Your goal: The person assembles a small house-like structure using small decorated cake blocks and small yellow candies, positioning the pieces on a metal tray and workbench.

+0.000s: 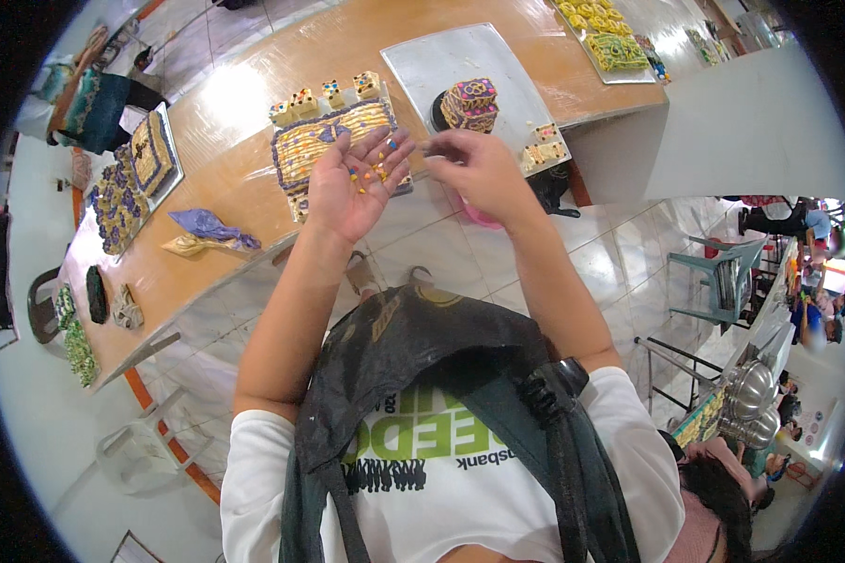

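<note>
My left hand (344, 205) is palm up with its fingers stretched out. Several small coloured candies (355, 175), orange, yellow and blue, rest on its palm and fingers. Just to the right, my right hand (477, 171) is bent with thumb and fingers drawn together near the left fingertips; whatever it pinches is too small to make out. Beyond the left hand lies a rectangular cake (296, 158) with cream-yellow piping and a purple border, partly hidden by that hand. Small square cakes (332, 92) dotted with colour line its far side.
A silver board (422, 58) carries a taller cake (471, 105) with pink and purple trim. On the wooden table (218, 178) lie piping bags (207, 225), and at left a tray with a cake (152, 155). Yellow and green cakes (616, 52) stand far right. A green chair (718, 277) is on the right.
</note>
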Demonstrator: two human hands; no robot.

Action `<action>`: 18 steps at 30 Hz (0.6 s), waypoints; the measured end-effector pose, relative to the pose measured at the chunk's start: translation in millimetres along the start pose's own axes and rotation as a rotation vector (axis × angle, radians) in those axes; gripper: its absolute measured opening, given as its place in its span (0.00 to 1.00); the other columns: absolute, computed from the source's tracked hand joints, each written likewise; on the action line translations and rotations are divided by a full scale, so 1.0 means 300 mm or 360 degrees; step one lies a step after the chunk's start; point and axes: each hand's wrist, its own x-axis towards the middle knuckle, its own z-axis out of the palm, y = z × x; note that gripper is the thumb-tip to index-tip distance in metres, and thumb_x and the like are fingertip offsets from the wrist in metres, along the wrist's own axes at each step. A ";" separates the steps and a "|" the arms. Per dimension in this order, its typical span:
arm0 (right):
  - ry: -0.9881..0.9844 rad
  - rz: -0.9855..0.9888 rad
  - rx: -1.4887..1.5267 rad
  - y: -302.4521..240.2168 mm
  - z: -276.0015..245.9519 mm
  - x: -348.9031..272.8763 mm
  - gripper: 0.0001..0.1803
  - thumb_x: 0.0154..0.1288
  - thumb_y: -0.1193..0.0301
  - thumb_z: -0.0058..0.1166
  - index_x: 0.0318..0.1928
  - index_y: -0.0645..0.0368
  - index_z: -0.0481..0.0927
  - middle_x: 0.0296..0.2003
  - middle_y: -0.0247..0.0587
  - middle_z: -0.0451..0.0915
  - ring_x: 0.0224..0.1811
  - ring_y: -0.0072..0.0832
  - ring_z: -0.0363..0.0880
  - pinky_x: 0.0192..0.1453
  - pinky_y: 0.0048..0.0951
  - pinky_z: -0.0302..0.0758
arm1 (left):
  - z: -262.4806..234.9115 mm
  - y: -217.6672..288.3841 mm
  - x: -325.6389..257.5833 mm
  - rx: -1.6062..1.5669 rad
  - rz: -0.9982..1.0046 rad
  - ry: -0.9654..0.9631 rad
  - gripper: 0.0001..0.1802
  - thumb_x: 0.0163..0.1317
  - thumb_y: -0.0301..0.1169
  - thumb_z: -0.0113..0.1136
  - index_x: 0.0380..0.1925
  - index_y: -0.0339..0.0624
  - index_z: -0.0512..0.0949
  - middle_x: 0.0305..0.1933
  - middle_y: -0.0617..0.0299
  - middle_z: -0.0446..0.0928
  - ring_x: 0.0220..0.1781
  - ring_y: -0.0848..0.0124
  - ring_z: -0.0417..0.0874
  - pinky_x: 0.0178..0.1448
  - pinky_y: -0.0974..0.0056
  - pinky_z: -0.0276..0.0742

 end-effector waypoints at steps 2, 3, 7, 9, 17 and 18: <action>-0.0083 -0.0142 0.0136 -0.007 0.039 0.028 0.15 0.47 0.71 0.55 0.37 0.66 0.78 0.29 0.47 0.79 0.30 0.29 0.78 0.36 0.28 0.73 | -0.057 -0.009 0.010 -0.0150 -0.0028 -0.0159 0.31 0.65 0.47 0.29 0.56 0.30 0.57 0.53 0.48 0.67 0.52 0.56 0.70 0.56 0.57 0.66; -0.0119 -0.0114 0.0094 -0.005 0.047 0.034 0.15 0.48 0.73 0.55 0.37 0.66 0.78 0.30 0.45 0.79 0.32 0.27 0.78 0.38 0.26 0.73 | -0.049 -0.015 0.011 -0.0235 -0.0051 -0.0249 0.33 0.66 0.50 0.27 0.56 0.30 0.58 0.52 0.48 0.67 0.50 0.57 0.71 0.55 0.57 0.65; -0.0200 -0.0116 -0.0054 0.011 0.080 0.038 0.15 0.47 0.77 0.54 0.39 0.67 0.76 0.32 0.41 0.79 0.35 0.22 0.77 0.43 0.23 0.73 | -0.016 -0.049 0.000 -0.0273 0.0003 -0.0146 0.34 0.65 0.52 0.26 0.55 0.30 0.59 0.50 0.48 0.68 0.49 0.58 0.70 0.56 0.58 0.65; -0.0157 -0.0215 -0.0084 0.012 0.096 0.036 0.14 0.45 0.76 0.55 0.37 0.66 0.77 0.31 0.43 0.79 0.33 0.27 0.77 0.41 0.26 0.73 | -0.037 -0.057 0.006 -0.0356 0.0002 -0.0208 0.35 0.65 0.53 0.26 0.55 0.30 0.59 0.50 0.48 0.68 0.51 0.58 0.68 0.57 0.59 0.65; -0.0230 -0.0150 0.0071 0.004 0.106 0.047 0.16 0.42 0.72 0.60 0.36 0.63 0.78 0.28 0.42 0.78 0.29 0.27 0.77 0.36 0.27 0.73 | 0.008 -0.088 -0.006 -0.0252 0.0136 -0.0070 0.36 0.65 0.54 0.27 0.54 0.29 0.61 0.48 0.49 0.69 0.53 0.59 0.69 0.60 0.58 0.63; -0.0268 -0.0137 0.0029 -0.002 0.108 0.049 0.16 0.43 0.73 0.60 0.37 0.64 0.77 0.29 0.40 0.78 0.30 0.24 0.76 0.37 0.25 0.73 | 0.013 -0.087 -0.013 -0.0198 0.0166 0.0008 0.36 0.65 0.54 0.27 0.56 0.30 0.59 0.49 0.50 0.68 0.54 0.60 0.67 0.61 0.59 0.61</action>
